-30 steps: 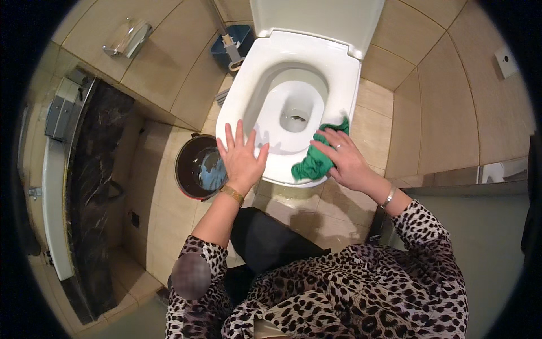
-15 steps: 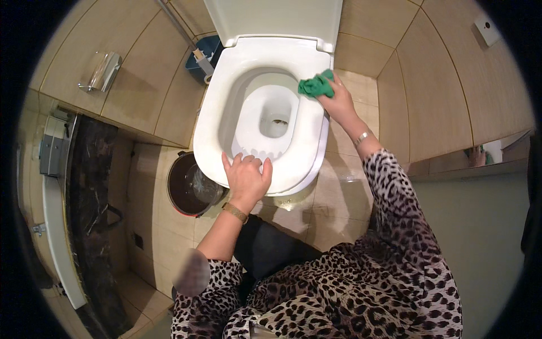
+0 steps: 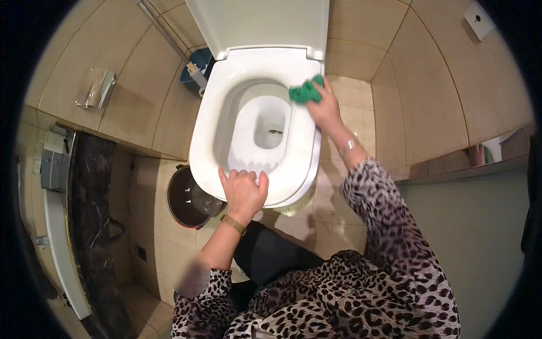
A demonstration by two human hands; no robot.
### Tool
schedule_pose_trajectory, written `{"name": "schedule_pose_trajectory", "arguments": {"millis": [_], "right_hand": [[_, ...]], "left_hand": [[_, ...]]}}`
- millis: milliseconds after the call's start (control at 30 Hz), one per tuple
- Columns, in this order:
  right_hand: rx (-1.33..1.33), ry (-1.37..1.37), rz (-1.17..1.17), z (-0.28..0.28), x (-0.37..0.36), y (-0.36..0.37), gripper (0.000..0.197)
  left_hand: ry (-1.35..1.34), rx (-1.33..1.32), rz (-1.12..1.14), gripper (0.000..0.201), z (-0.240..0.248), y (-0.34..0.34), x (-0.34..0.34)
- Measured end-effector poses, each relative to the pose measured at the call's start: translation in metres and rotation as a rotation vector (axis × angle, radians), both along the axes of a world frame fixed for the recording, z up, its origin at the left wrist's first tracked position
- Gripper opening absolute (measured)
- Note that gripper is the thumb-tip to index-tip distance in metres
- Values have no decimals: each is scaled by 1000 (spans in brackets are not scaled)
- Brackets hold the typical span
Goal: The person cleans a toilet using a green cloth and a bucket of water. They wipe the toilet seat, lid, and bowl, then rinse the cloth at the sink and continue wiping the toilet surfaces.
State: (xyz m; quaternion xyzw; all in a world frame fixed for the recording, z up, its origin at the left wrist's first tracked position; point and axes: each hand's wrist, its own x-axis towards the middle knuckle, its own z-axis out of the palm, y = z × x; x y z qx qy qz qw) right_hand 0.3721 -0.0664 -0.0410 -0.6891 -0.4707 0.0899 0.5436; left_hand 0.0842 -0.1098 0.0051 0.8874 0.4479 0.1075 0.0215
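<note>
White toilet seat down, lid raised behind it. Dark bucket just left of the seat's front. My left grip rests over the seat's front rim, fingers spread, grasping nothing. My right grip clutches a green cloth, bunched left of the fingers, at the seat's rear right. One second ago I had it at the seat's front right.

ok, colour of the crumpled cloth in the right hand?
The crumpled cloth in the right hand is green, best seen in the head view.
</note>
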Motion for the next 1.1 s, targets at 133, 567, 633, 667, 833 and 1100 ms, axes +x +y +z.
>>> {"name": "schedule_pose_trajectory", "arguments": {"millis": [133, 567, 633, 667, 833, 1100], "right_hand": [[-181, -79, -67, 3, 20, 27, 53], [-169, -27, -14, 15, 8, 31, 54], [-209, -155, -61, 27, 40, 60, 59], [-217, -152, -19, 25, 36, 61, 63], [-243, -242, 251, -10, -6, -13, 68], [-433, -694, 69, 32, 10, 94, 65]], "left_hand": [[-17, 21, -12, 41, -5, -1, 0], [-82, 39, 17, 39, -8, 1, -7], [-89, 23, 12, 38, -6, 3, 2], [-78, 11, 21, 38, -5, 3, -1], [-78, 31, 51, 40, -6, 0, -17], [-110, -6, 55, 38, -9, -2, -13]]}}
